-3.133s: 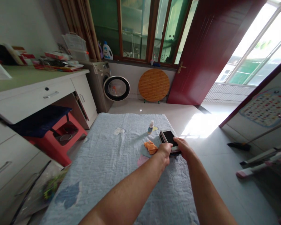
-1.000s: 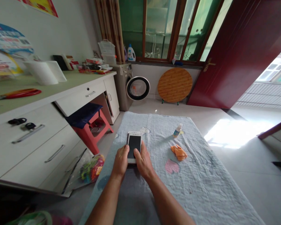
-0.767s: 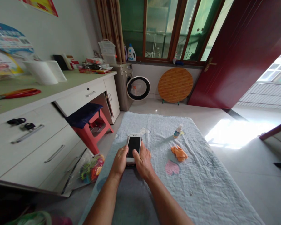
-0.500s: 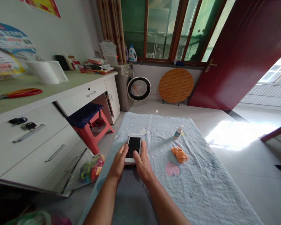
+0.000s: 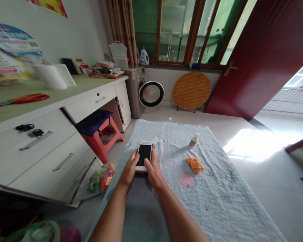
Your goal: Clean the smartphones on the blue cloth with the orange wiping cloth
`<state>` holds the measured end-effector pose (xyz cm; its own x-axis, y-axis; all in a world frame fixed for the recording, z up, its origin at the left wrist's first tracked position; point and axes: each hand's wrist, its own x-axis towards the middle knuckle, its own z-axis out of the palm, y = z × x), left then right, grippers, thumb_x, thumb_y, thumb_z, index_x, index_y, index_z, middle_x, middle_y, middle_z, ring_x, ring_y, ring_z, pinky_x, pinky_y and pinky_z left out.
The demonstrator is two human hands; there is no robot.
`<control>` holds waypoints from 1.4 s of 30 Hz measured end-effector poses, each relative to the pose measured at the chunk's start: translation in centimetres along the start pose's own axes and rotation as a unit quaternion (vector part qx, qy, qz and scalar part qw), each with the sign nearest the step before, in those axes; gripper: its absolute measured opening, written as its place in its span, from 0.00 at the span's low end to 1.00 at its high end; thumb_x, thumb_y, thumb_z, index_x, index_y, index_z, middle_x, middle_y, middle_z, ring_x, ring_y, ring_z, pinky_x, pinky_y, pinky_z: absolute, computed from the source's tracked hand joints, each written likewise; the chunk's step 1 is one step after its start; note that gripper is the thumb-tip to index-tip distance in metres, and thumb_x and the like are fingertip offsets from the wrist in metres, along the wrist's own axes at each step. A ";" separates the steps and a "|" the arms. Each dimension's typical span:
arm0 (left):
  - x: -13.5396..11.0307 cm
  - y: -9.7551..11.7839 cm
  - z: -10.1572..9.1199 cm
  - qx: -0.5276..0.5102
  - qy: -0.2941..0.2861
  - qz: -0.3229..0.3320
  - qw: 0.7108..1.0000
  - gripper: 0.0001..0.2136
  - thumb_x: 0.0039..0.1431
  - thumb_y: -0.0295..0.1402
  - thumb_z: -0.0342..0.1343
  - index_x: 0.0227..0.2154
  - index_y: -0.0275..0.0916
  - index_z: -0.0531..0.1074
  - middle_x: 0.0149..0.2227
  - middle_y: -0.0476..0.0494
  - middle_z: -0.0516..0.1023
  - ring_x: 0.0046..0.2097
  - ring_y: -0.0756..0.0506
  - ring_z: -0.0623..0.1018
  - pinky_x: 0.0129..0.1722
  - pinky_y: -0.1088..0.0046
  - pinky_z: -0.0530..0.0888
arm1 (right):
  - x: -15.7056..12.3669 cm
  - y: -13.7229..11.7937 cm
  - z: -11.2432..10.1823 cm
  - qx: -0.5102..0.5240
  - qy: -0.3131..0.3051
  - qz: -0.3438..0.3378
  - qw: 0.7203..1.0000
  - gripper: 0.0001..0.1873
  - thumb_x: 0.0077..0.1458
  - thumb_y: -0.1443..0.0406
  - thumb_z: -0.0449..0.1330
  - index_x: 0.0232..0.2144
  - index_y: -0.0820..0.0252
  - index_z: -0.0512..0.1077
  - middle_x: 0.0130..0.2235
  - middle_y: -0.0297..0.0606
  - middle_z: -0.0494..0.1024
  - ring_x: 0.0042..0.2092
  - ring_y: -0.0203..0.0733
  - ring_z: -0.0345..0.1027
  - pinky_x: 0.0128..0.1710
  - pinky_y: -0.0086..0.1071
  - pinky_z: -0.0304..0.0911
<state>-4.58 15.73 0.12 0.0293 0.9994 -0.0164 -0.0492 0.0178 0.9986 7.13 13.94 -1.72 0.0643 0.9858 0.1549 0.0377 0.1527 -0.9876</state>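
Observation:
A white phone (image 5: pixel 144 154) with a dark screen lies at the near left of the light blue quilt (image 5: pixel 212 195), on top of a stack whose lower part is hidden. My left hand (image 5: pixel 128 173) grips its left edge and my right hand (image 5: pixel 153 171) grips its right edge, thumbs over the lower screen. An orange cloth (image 5: pixel 195 164) lies crumpled to the right, apart from my hands. A small white bottle (image 5: pixel 193 141) with a blue label stands beyond the cloth.
A white desk with drawers (image 5: pixel 40 134) runs along the left, red scissors (image 5: pixel 27 98) on its top. A red stool (image 5: pixel 101 129) sits under it. A bag of colourful things (image 5: pixel 101 176) lies on the floor. Washing machine (image 5: pixel 143 92), round wooden board (image 5: pixel 191 90) and dark red door (image 5: pixel 255 57) stand behind.
Three seconds ago both hands held the phones at the quilt's right edge; they have since carried them to the near left. In the last second the grip has barely changed.

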 end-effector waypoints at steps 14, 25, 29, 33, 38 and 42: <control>-1.9 0.5 1.8 0.424 0.144 0.246 0.860 0.37 0.53 0.50 0.58 0.59 0.29 0.58 0.56 0.25 0.67 0.58 0.31 0.67 0.57 0.52 0.63 | 0.8 -1.4 -2.3 0.044 0.158 0.073 0.984 0.27 0.59 0.52 0.48 0.57 0.56 0.60 0.59 0.44 0.65 0.60 0.47 0.59 0.60 0.46 0.54; -2.4 0.6 2.5 0.553 0.180 0.194 0.790 0.33 0.53 0.48 0.56 0.57 0.30 0.61 0.44 0.30 0.72 0.47 0.31 0.71 0.46 0.54 0.67 | 0.3 -5.1 -14.3 -0.397 0.072 -0.021 0.915 0.15 0.52 0.65 0.56 0.43 0.58 0.73 0.45 0.44 0.73 0.46 0.47 0.66 0.49 0.40 0.59; -2.2 0.3 2.5 0.543 0.190 0.205 0.792 0.31 0.54 0.46 0.54 0.56 0.31 0.61 0.44 0.30 0.72 0.47 0.31 0.71 0.46 0.54 0.66 | -0.5 -2.8 -18.6 -0.573 0.130 0.028 0.809 0.18 0.55 0.61 0.57 0.47 0.61 0.73 0.45 0.50 0.72 0.45 0.51 0.64 0.47 0.41 0.57; -2.0 0.2 2.2 0.533 0.193 0.217 0.795 0.31 0.54 0.44 0.54 0.56 0.29 0.61 0.45 0.29 0.71 0.48 0.31 0.70 0.48 0.53 0.66 | -1.3 -0.5 -19.1 -0.591 0.137 0.046 0.793 0.15 0.58 0.60 0.54 0.43 0.59 0.75 0.42 0.45 0.73 0.42 0.47 0.64 0.45 0.38 0.56; -1.6 0.0 1.8 0.530 0.202 0.239 0.788 0.32 0.54 0.44 0.53 0.57 0.27 0.60 0.43 0.29 0.71 0.47 0.31 0.70 0.49 0.53 0.66 | -1.8 0.9 -18.0 -0.579 0.153 0.017 0.801 0.12 0.59 0.64 0.53 0.42 0.57 0.75 0.40 0.41 0.72 0.43 0.45 0.62 0.43 0.34 0.54; -1.4 -0.3 1.6 0.513 0.210 0.258 0.791 0.33 0.54 0.45 0.53 0.58 0.27 0.59 0.42 0.31 0.71 0.46 0.32 0.71 0.48 0.53 0.66 | -1.8 0.9 -17.9 -0.576 0.147 0.013 0.804 0.12 0.59 0.66 0.54 0.42 0.58 0.75 0.40 0.41 0.71 0.42 0.44 0.60 0.43 0.33 0.53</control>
<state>-2.99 14.32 -0.12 -0.0763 0.7910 0.6071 0.8961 -0.2126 0.3896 24.88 11.02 -2.39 0.3075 0.9026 0.3011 0.9198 -0.2009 -0.3370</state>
